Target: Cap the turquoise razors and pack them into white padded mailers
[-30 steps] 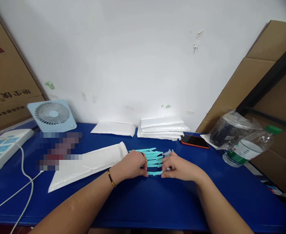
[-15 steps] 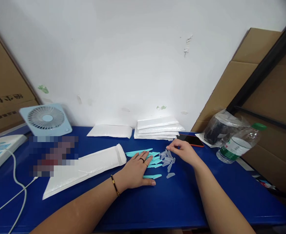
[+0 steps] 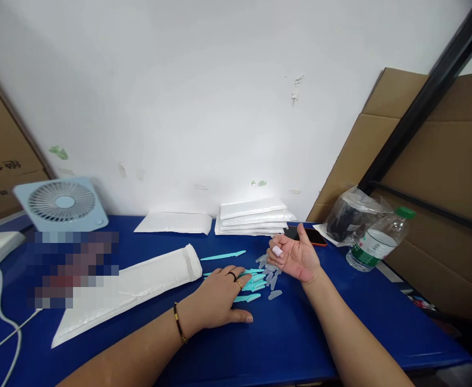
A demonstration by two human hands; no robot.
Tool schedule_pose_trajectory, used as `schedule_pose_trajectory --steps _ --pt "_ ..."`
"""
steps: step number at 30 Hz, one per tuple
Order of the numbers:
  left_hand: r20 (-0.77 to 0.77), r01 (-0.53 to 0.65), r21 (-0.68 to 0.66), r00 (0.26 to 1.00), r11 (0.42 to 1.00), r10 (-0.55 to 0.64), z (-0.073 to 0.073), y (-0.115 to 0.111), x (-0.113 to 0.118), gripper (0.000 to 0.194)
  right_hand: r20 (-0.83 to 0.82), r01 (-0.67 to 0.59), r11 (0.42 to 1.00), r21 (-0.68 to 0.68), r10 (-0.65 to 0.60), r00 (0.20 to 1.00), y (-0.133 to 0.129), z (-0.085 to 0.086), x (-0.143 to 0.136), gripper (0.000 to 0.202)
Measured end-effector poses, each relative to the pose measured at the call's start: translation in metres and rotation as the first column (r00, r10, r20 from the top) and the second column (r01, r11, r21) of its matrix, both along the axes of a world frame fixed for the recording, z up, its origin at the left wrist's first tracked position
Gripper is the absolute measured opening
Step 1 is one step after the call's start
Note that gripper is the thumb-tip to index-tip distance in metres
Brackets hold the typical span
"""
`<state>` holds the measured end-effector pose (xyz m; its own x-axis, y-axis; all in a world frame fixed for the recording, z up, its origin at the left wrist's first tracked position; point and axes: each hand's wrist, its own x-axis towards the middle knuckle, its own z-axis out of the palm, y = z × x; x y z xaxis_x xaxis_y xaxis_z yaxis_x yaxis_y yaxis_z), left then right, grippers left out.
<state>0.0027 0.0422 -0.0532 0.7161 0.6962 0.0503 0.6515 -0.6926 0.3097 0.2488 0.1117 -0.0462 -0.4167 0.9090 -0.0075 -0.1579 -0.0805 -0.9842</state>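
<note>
My left hand [image 3: 222, 295] lies spread, palm down, over a bunch of teal eyebrow razors [image 3: 254, 285]; its fingers hide part of them. A single teal razor [image 3: 223, 256] lies apart, beyond the fingertips. To the right of the bunch are several translucent blade caps [image 3: 275, 294], loose on the table. My right hand [image 3: 296, 258] is turned palm up just over the caps, thumb stretched out and fingers loosely bent. A pale wrap [image 3: 277, 251] sits on one fingertip. Nothing shows in this palm.
A white padded mailer [image 3: 139, 285] lies left of my hand. Another mailer [image 3: 173, 222] and a stack of mailers [image 3: 252, 217] are by the wall. A phone [image 3: 314, 236], a bottle [image 3: 376, 244] and a bagged dark container [image 3: 346, 215] stand right; a fan [image 3: 64, 203] is left.
My right hand has rolled from a pinch above the caps to palm up, thumb out. The left hand has moved slightly nearer me, leaving one razor apart at the back. The view has shifted.
</note>
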Motion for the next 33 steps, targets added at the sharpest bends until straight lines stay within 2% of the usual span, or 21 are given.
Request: schedule_pose_trajectory --steps 2,4,6,7,9,11,15,17,22,29,33 --pt "0.029 0.005 0.003 1.0 1.0 -0.005 0.002 0.002 0.0 0.077 -0.01 0.065 0.995 0.073 -0.065 0.998 0.002 -0.001 0.001 0.06" --pt "0.069 -0.042 0.027 0.997 0.999 0.04 0.002 0.008 -0.003 0.07 0.033 0.165 0.97 0.18 -0.173 0.984 0.006 -0.002 0.003 0.044" --pt "0.099 -0.151 0.08 0.985 0.985 0.143 0.0 0.018 -0.007 0.057 0.181 0.223 0.92 0.322 -0.291 0.939 0.01 -0.005 0.006 0.029" --pt "0.103 -0.211 0.113 0.974 0.971 0.2 -0.002 0.024 -0.01 0.05 0.285 0.206 0.892 0.402 -0.336 0.898 0.012 -0.006 0.006 0.027" --pt "0.089 -0.306 0.17 0.951 0.937 0.295 -0.007 0.037 -0.016 0.038 0.465 0.104 0.836 0.539 -0.398 0.791 0.015 -0.01 0.007 0.024" --pt "0.062 -0.365 0.207 0.931 0.908 0.36 -0.013 0.048 -0.023 0.031 0.576 -0.027 0.793 0.608 -0.418 0.702 0.016 -0.013 0.007 0.018" --pt "0.034 -0.408 0.197 0.912 0.892 0.409 -0.017 0.062 -0.031 0.019 0.708 -0.25 0.741 0.623 -0.4 0.582 0.015 -0.017 0.005 0.015" --pt "0.029 -0.412 0.182 0.91 0.893 0.414 -0.017 0.065 -0.032 0.014 0.744 -0.313 0.73 0.608 -0.385 0.546 0.015 -0.017 0.005 0.01" --pt "0.014 -0.399 0.222 0.914 0.89 0.406 -0.019 0.069 -0.03 0.016 0.747 -0.281 0.765 0.58 -0.362 0.557 0.015 -0.019 0.005 0.009" --pt "0.058 -0.422 0.212 0.906 0.881 0.42 -0.016 0.068 -0.03 0.023 0.633 -0.082 0.86 0.504 -0.304 0.712 0.014 -0.022 0.0 0.021" --pt "0.099 -0.408 0.188 0.913 0.893 0.396 -0.012 0.065 -0.028 0.024 0.589 -0.047 0.858 0.512 -0.31 0.746 0.012 -0.021 -0.003 0.026"
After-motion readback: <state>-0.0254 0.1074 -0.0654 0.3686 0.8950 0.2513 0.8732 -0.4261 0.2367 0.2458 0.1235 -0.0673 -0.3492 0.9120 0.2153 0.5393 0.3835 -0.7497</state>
